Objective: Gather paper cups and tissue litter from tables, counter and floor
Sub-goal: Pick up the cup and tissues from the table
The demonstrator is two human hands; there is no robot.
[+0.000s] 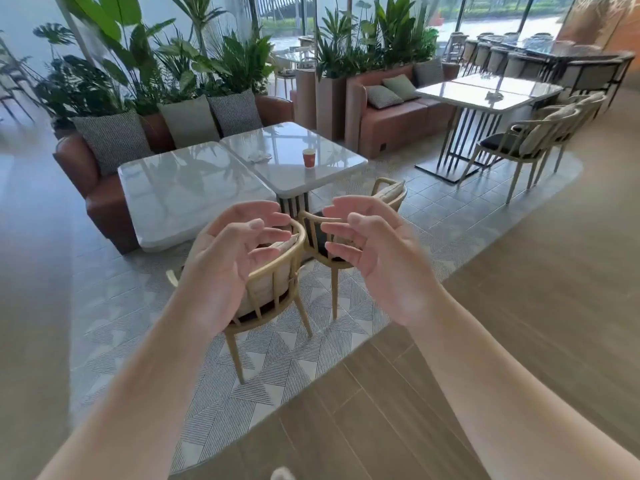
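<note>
Left hand (227,265) and right hand (375,258) raised at centre, palms facing, fingers loosely curled and spread, holding nothing. Just beyond, at 12 o'clock, two wooden chairs (277,289) tucked against the marble table (294,150). Farther at 12, red paper cup (309,158) upright near the table's right edge; at its 10 o'clock, crumpled tissue (259,156), faint against the glossy top. Likely risks: reaching over the chair backs and tipping the cup; overlooking the pale tissue; similar litter at 2 o'clock, too blurred to tell.
</note>
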